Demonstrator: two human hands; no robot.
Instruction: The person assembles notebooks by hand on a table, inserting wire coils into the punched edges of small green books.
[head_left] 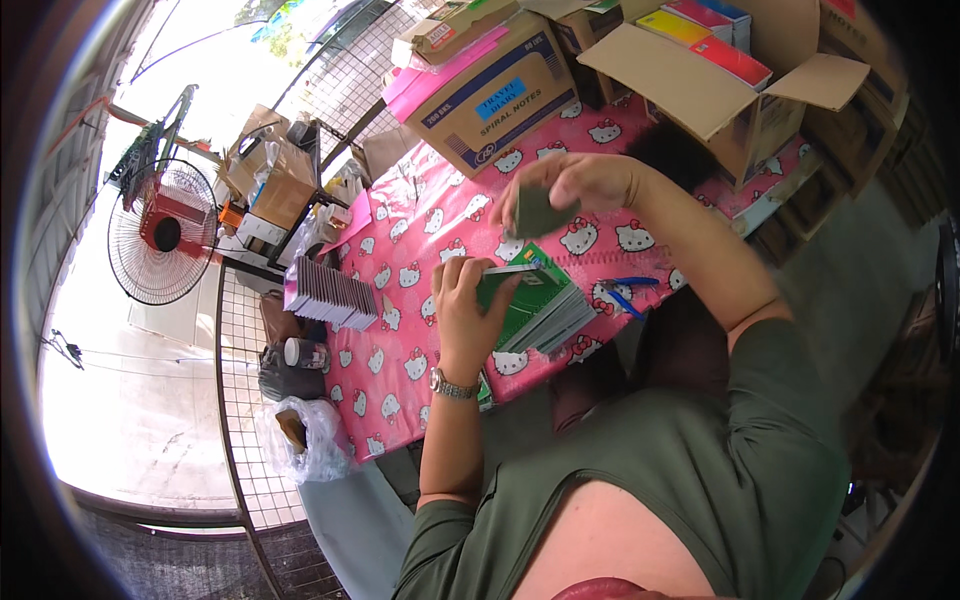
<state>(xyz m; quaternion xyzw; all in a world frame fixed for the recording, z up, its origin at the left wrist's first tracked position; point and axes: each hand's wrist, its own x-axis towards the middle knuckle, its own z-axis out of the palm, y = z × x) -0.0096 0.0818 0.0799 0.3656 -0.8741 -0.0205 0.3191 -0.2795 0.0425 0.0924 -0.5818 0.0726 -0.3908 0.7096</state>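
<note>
Head view: one stack of green notebooks [540, 305] lies on the desk [400, 300], which wears a pink cartoon-cat cloth. Left hand [465, 300] rests on the stack's left edge, fingers curled over the top cover, wristwatch [452, 385] on the wrist. Right hand [575, 185] hovers above the stack, closed around one dark grey-green pad-like thing [540, 212]; cannot tell what it is. One blue pen [628, 290] lies just right of the stack. One row of dark-edged booklets [330, 292] stands at the desk's left edge. Two big cardboard boxes at the far side: a closed one [500, 95] with a blue rectangular label and pink sheets on top, and an open one [730, 90] holding yellow, red and blue books. One standing fan [160, 235] with a red hub is on the floor at left. One clear plastic bag [305, 440] hangs at the near-left corner.
</note>
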